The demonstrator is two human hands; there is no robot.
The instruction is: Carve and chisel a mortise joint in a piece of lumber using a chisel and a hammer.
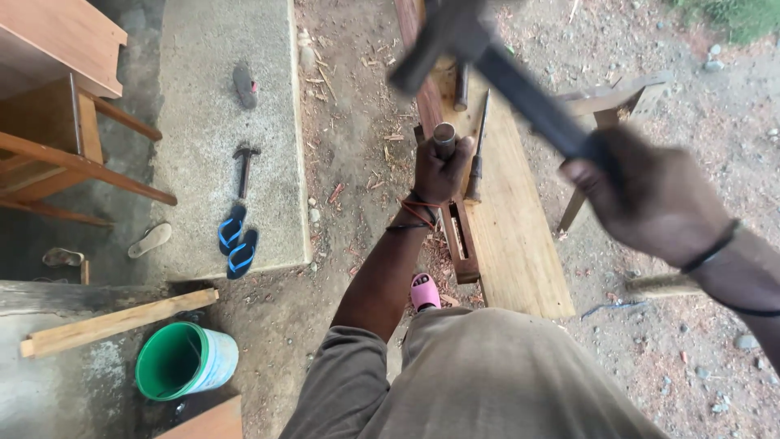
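Note:
My left hand (439, 169) grips a chisel (444, 136) by its handle, held upright against a dark narrow wooden piece (459, 236) that lies along the edge of a light plank (516, 236). My right hand (650, 199) is raised at the right, closed around the dark handle of a hammer (455, 36), whose blurred head hangs above the chisel's top. Two more chisels (478, 154) lie on the plank just right of my left hand.
A second hammer (243, 167) and a pair of blue sandals (237, 241) lie on a concrete slab (211, 97) at the left. A green bucket (183, 362), a loose wood strip (114, 323) and wooden furniture (49, 106) stand at far left. Wood chips litter the dirt.

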